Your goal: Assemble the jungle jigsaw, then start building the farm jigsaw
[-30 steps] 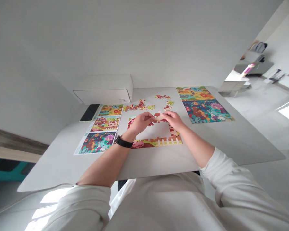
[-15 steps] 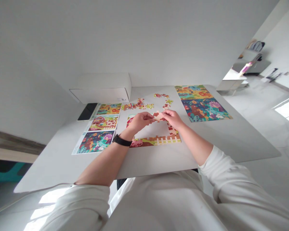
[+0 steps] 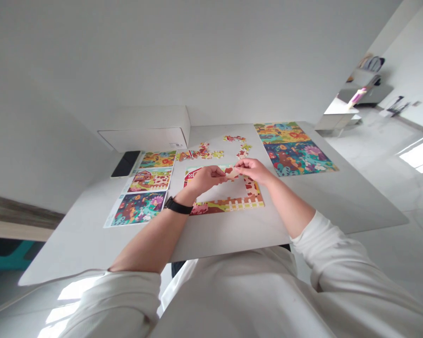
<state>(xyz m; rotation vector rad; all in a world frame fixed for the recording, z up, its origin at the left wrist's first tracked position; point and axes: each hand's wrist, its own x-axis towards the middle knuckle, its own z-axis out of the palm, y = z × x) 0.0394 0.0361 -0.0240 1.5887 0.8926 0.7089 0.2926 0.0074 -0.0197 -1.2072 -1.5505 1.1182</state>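
A cream puzzle piece with a red-brown patch (image 3: 231, 173) is pinched between my two hands, above the puzzle frame. My left hand (image 3: 209, 178) has its fingers closed on the piece's left side. From the right, my right hand (image 3: 249, 168) grips its upper right edge with thumb and fingertips. Below lies a partly joined farm jigsaw puzzle (image 3: 246, 203), a border with a white fence along the bottom and a bare middle. My left hand and wrist cover part of its left side. Loose puzzle pieces (image 3: 204, 151) lie beyond the hands.
Picture sheets (image 3: 141, 206) lie on the left of the white table (image 3: 211, 239), beside a black phone (image 3: 126, 163). A white box (image 3: 143, 138) stands against the wall. On the right lies a large colourful poster (image 3: 298, 152).
The puzzle piece has tilted slightly between my hands, and my right fingers have shifted a little on its edge. The view has moved slightly.
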